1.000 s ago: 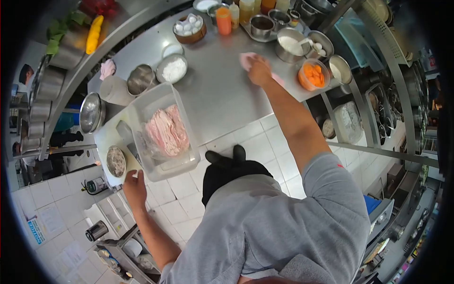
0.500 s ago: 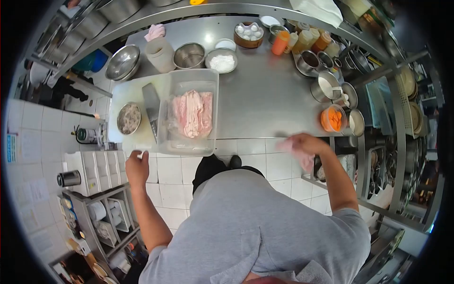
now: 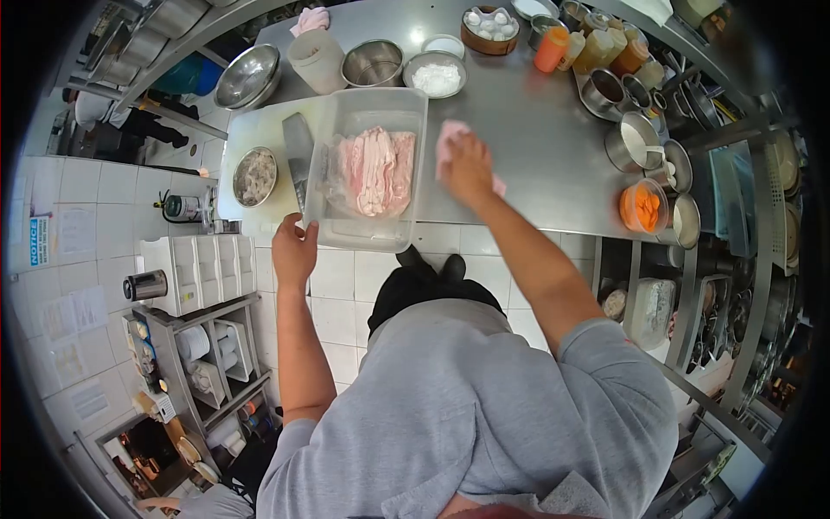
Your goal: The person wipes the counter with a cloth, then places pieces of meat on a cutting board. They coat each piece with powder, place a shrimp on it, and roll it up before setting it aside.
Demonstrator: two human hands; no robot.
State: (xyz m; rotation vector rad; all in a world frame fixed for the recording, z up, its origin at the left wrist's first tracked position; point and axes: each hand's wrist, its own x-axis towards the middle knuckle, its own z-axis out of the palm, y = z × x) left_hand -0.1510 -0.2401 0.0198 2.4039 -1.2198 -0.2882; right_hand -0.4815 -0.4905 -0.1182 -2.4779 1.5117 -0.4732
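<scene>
My right hand (image 3: 468,169) presses a pink cloth (image 3: 451,137) flat onto the steel table (image 3: 536,164), just right of a clear plastic tub (image 3: 413,108). Several layered slabs of pale pink, fatty raw meat (image 3: 373,173) lie in the tub. At the front edge of the white cutting board (image 3: 235,195) is my left hand (image 3: 295,246), close by the tub's lower left corner, thumb and fingers apart and nothing seen between them. A cleaver (image 3: 296,147) rests on the board, partly beside the tub. Left of it stands a metal bowl of greyish minced food (image 3: 256,176).
Along the back are metal bowls (image 3: 372,63), a bowl of white powder (image 3: 437,80), a basket of eggs (image 3: 490,30) and sauce bottles (image 3: 552,52). Orange slices in a tub (image 3: 643,206) and metal pots (image 3: 631,143) stand right. A white drawer unit (image 3: 199,275) is at lower left.
My right hand has swung left from beyond the table's front edge onto the tabletop with the pink cloth. My left hand has come up to the board's front edge. The view has shifted.
</scene>
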